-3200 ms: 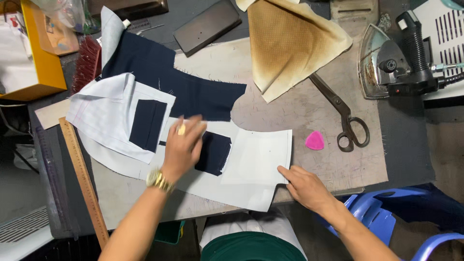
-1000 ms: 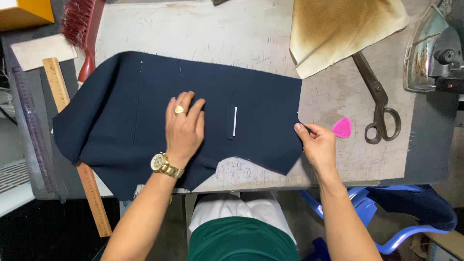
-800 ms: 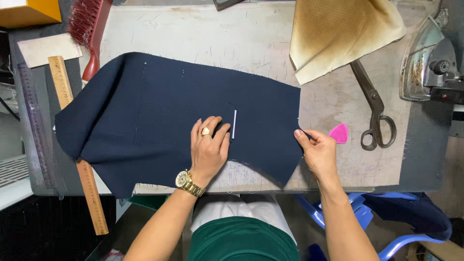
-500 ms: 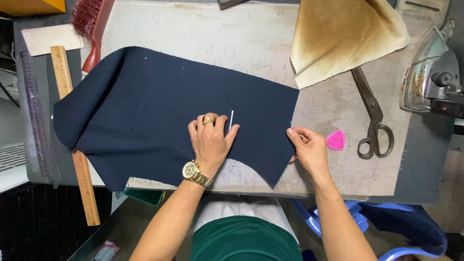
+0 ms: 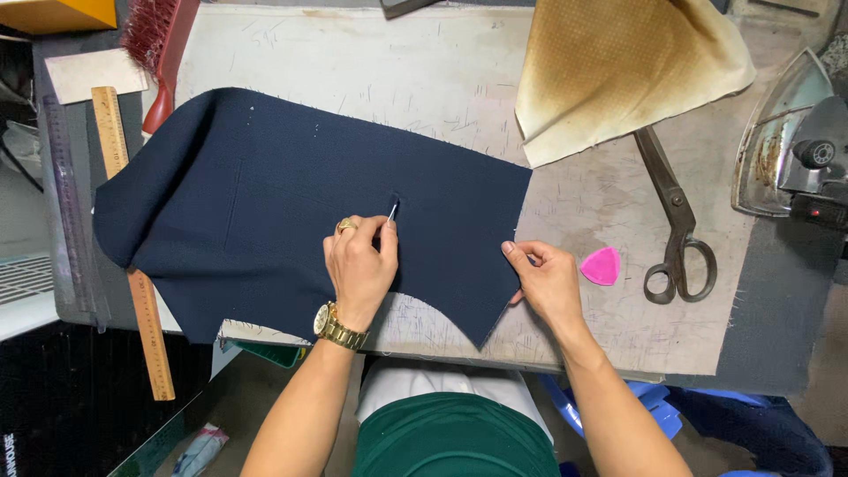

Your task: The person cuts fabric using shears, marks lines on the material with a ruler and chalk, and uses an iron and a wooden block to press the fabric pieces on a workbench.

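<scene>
A navy fabric piece (image 5: 265,203) lies flat on the worn worktable (image 5: 424,79), with a short white slit (image 5: 392,210) near its middle. My left hand (image 5: 360,269), wearing a gold watch and a ring, rests on the fabric with its fingertips bunched right at the slit. My right hand (image 5: 548,281) pinches the fabric's right edge close to the table's front.
Dark scissors (image 5: 676,225) and a pink chalk piece (image 5: 601,265) lie right of my right hand. A scorched tan cloth (image 5: 618,71) sits at the back right and an iron (image 5: 795,150) at the far right. A wooden ruler (image 5: 132,265) and a red brush (image 5: 155,53) are on the left.
White lining pieces seen earliest are now covered by the navy fabric. My left hand slid right to the slit, which looks shorter now. My right hand stays at the fabric's right edge.
</scene>
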